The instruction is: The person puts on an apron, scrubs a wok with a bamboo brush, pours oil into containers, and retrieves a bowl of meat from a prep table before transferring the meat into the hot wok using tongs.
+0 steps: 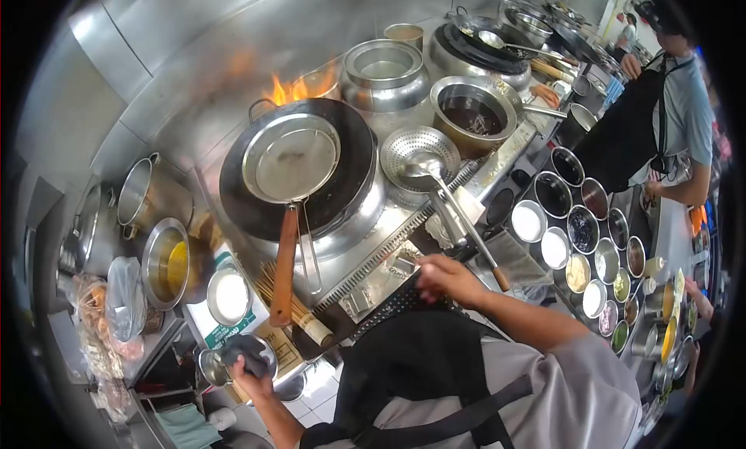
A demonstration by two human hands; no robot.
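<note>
At the lower left, my left hand (pixel 252 377) is closed on a dark cloth-like bundle (pixel 247 349), beside a small metal pot (pixel 212 367). My right hand (pixel 447 282) is curled by the stove's front edge, close to a metal stove control (pixel 404 262); whatever its fingers hold, if anything, is hidden. Ahead sits a black wok (pixel 361 150) on the burner. A round strainer (pixel 292 157) with a wooden handle lies across it. To the right, a steel ladle (pixel 423 166) rests on a perforated skimmer (pixel 408 142), its long handle passing near my right hand.
Flames (pixel 291 90) rise behind the wok. A pot of dark liquid (pixel 472 115) stands at the back right. Several seasoning tins (pixel 583 230) line the right side, near a co-worker (pixel 668 115) in an apron. A bamboo brush (pixel 311 328) and a steel bowl (pixel 165 266) are at left.
</note>
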